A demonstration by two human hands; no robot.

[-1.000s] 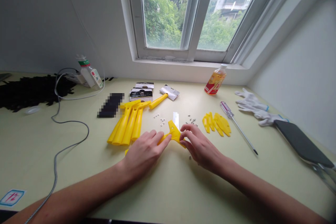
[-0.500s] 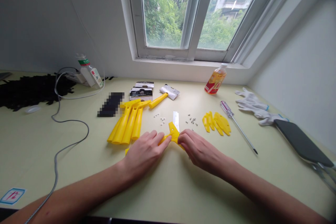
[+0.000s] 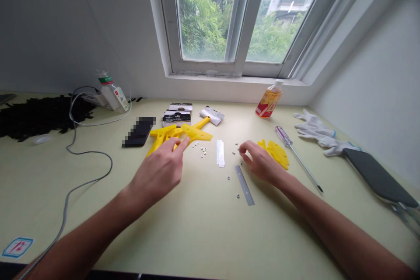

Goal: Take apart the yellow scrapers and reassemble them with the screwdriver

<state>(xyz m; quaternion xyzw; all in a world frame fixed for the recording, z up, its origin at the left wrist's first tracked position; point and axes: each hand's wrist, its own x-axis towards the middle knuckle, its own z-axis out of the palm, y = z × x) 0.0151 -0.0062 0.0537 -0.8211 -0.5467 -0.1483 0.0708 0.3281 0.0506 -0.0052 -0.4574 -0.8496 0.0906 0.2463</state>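
- L hand (image 3: 160, 164): fingers closed on yellow tool (image 3: 197, 134). Tool is L of ctr, flat head turned R, just beside nuts (image 3: 203, 155).
- R hand (image 3: 259, 157): thumb & index curled at screws (image 3: 234, 153); can't tell if tips hold one.
- Step in hand (judged): R fingertips single out 1 screw. Pinch by thread end, head outward; use tips only, so adj. pcs. don't scatter.
- L grip: hold firm but keep tool head raised off nuts; a low sweep could drag them.
- Blade (image 3: 244, 185): bare, lies just below R hand, slanted. Edge may be sharp (judged); lift R wrist over it, don't slide.
- 2 loose metal pcs. (image 3: 229, 178) near blade: too small to ID. Mind R forearm when withdrawing.
- White strips (image 3: 220, 153): between hands, L of screws; avoid brushing.
- Yellow plates (image 3: 278, 154): partly hidden behind R hand; keep knuckles high.
- Handles (image 3: 157, 138): partly hidden by L hand & tool; risk of a knock.
- Screwdriver (image 3: 298, 159): R of plates, tip toward operator, w/in R reach.
- Cable (image 3: 105, 175): runs to L forearm; may snag.
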